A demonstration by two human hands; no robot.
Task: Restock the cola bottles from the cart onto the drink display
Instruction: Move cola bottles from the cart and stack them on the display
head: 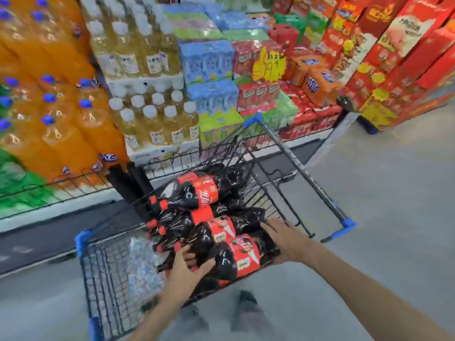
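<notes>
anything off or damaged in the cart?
No spill or damage visible. The cola bottles lie on their sides, heaped in the cart, caps toward the shelves. Crumpled clear plastic wrap sits loose beside them. Both hands, left hand and right hand, touch the nearest bottles.

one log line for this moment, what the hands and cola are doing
phase: pickup | left hand: on neck end of cola pack | right hand: flat on base end | pack: lying in cart | display: not reached
</notes>
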